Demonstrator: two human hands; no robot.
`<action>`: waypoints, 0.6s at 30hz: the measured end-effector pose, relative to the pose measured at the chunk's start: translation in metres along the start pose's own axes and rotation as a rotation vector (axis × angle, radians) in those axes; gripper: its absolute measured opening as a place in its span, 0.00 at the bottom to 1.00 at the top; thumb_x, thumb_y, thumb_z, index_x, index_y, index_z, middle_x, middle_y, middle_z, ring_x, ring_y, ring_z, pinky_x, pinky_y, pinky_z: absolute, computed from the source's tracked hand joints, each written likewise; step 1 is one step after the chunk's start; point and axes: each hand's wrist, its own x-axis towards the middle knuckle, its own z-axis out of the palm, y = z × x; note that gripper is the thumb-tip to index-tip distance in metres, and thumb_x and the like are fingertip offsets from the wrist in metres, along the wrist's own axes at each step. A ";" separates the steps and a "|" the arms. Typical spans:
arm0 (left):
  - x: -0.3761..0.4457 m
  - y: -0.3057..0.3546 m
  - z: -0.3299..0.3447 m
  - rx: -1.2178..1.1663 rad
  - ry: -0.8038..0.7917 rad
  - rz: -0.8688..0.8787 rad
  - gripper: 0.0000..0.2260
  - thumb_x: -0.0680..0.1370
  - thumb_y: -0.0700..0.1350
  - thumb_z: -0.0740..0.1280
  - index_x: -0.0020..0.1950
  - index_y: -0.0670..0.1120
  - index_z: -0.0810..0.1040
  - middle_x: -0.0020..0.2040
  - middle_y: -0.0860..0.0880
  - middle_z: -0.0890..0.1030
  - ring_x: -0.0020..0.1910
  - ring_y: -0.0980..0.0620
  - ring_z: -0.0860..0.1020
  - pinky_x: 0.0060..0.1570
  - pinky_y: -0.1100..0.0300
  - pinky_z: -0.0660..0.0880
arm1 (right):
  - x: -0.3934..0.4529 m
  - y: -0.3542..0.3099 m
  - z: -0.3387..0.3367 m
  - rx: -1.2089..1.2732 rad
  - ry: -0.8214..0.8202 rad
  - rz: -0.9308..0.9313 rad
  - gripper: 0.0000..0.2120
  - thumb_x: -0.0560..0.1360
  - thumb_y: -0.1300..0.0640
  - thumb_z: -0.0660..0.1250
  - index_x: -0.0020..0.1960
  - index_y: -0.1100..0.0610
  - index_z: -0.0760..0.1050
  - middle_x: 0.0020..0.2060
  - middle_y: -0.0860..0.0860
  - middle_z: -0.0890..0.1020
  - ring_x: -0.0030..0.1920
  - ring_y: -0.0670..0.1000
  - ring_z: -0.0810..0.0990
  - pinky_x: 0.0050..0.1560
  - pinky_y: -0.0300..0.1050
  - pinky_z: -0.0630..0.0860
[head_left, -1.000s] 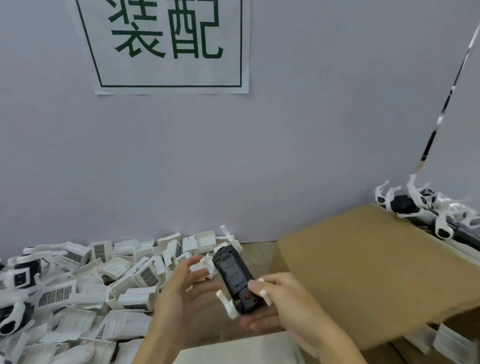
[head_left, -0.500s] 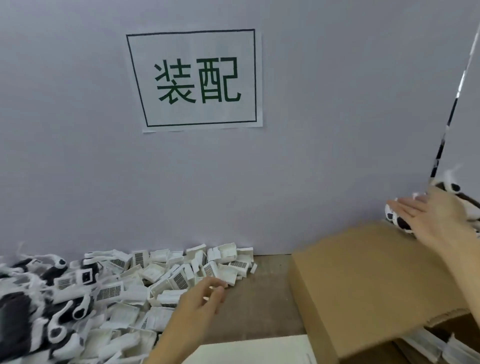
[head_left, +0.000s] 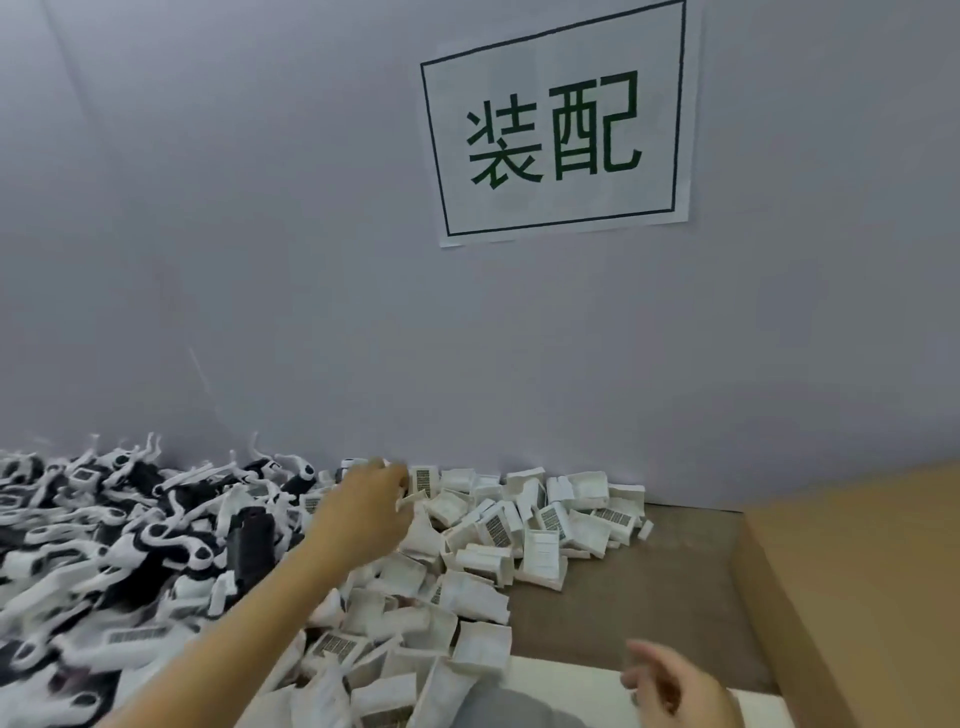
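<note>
Cardboard box (head_left: 857, 597): well right of both hands.
Black-and-white parts (head_left: 130, 545): heap, left of the left hand.
White covers (head_left: 519, 530): heap beneath and just right of left hand (head_left: 363, 512).
Left hand: outstretched, fingers bent down onto the heap; blurred, so any hold cannot be told.
Right hand (head_left: 670, 686): low, loosely curled, holding nothing.

the left hand (head_left: 363, 514) stretches over a heap of small white covers (head_left: 540, 525), its blurred fingertips (head_left: 396, 477) at the heap's far edge, black-and-white parts (head_left: 156, 525) piled left of them, a cardboard box (head_left: 857, 571) well to their right, the right hand (head_left: 670, 686) low, loosely curled, empty.
</note>
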 end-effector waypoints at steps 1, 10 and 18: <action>0.012 -0.011 -0.002 0.089 0.012 -0.058 0.13 0.81 0.50 0.62 0.64 0.47 0.72 0.59 0.47 0.76 0.58 0.46 0.75 0.53 0.52 0.76 | 0.000 0.004 0.000 0.001 0.011 -0.003 0.14 0.75 0.71 0.67 0.44 0.54 0.84 0.30 0.48 0.84 0.39 0.51 0.84 0.43 0.30 0.75; 0.080 -0.058 0.020 0.147 -0.375 -0.332 0.17 0.82 0.53 0.57 0.63 0.44 0.76 0.65 0.42 0.78 0.62 0.44 0.76 0.64 0.53 0.72 | 0.010 0.004 -0.017 0.059 -0.098 0.071 0.14 0.76 0.74 0.64 0.41 0.60 0.83 0.32 0.57 0.84 0.40 0.57 0.82 0.39 0.30 0.74; 0.091 -0.048 0.003 0.072 -0.091 -0.370 0.08 0.79 0.46 0.63 0.42 0.43 0.72 0.37 0.48 0.76 0.37 0.48 0.76 0.37 0.58 0.73 | 0.018 0.003 -0.021 0.155 -0.200 0.186 0.13 0.77 0.75 0.63 0.43 0.62 0.81 0.34 0.60 0.82 0.41 0.58 0.81 0.38 0.31 0.74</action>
